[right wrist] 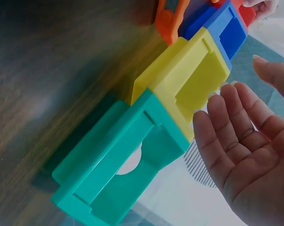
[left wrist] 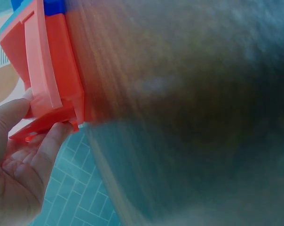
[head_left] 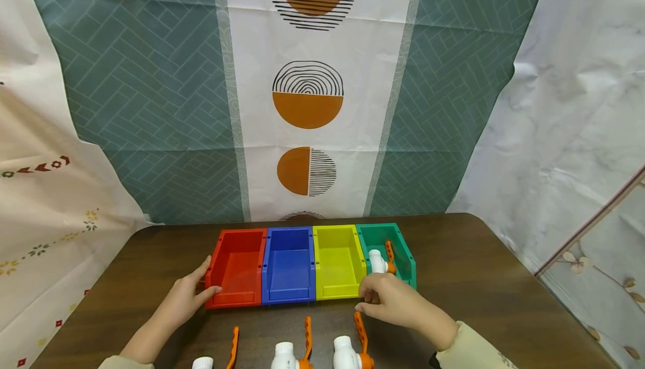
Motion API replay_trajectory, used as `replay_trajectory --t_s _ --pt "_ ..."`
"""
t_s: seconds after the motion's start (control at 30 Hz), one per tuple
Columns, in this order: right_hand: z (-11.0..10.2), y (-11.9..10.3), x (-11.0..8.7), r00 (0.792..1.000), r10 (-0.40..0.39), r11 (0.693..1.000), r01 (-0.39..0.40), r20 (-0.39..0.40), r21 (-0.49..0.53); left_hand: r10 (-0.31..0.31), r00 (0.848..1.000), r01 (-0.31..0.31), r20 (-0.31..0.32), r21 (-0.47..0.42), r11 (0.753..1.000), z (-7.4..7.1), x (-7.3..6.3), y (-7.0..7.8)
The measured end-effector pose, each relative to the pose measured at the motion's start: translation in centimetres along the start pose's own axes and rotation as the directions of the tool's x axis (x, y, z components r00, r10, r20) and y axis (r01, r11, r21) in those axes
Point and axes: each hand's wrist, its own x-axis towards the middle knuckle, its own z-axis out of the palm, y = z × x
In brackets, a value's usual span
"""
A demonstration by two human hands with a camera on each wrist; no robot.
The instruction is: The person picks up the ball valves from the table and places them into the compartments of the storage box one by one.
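My left hand [head_left: 183,297] grips the left wall of the red bin [head_left: 233,300], thumb at the rim and fingers along the outside. The left wrist view also shows the fingers around the red bin's edge [left wrist: 43,61]. Over the front of the yellow bin [head_left: 339,292] and green bin [head_left: 407,257], my right hand [head_left: 395,304] hovers with loosely bent fingers. Its palm [right wrist: 259,165] holds nothing in the right wrist view. Inside the green bin lies a white bottle-shaped piece [head_left: 375,261] with an orange handle [head_left: 389,251].
A blue bin [head_left: 288,296] stands between the red and yellow ones, all in a row. Near the front are similar white pieces with orange handles: one at right [head_left: 345,352], one in the middle [head_left: 284,356], one at left [head_left: 203,363]. A patterned cloth [head_left: 196,106] hangs behind the table.
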Motion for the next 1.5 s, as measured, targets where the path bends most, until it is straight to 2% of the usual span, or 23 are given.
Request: replay_trajectory --t_s 0.3,0.53,0.77,1.0,1.2,1.33,1.5 --pt "0.4 -0.7 -0.3 0.999 -0.037 0.999 0.036 0.023 0.028 -0.002 1.000 0.002 -0.003 -0.004 1.000 0.0 0.0 0.0" --pt "0.9 -1.3 -0.9 0.995 0.000 0.999 -0.005 0.100 0.044 -0.003 1.000 0.003 0.001 -0.004 1.000 0.0 0.2 0.0" --pt "1.6 -1.8 -1.4 0.988 0.052 0.998 -0.057 0.143 0.028 -0.001 1.000 0.001 0.001 -0.004 1.000 0.0 0.2 0.0" --pt "2.4 -2.1 -2.1 0.984 0.031 0.997 -0.042 0.175 0.062 0.009 1.000 -0.009 -0.018 -0.005 1.000 0.0 0.0 0.0" --pt "3.1 -2.5 -2.5 0.961 0.115 0.982 -0.149 0.251 0.118 0.008 1.000 -0.008 -0.009 -0.010 1.000 0.0 0.1 0.0" --pt "3.5 -2.8 -2.5 0.947 0.141 0.971 -0.189 0.288 0.145 0.004 1.000 -0.004 -0.008 -0.011 1.000 0.0 0.1 0.0" --pt "4.0 -3.1 -2.3 0.909 0.220 0.942 -0.291 0.354 0.164 -0.004 1.000 0.004 -0.001 -0.015 1.000 0.0 0.1 0.0"
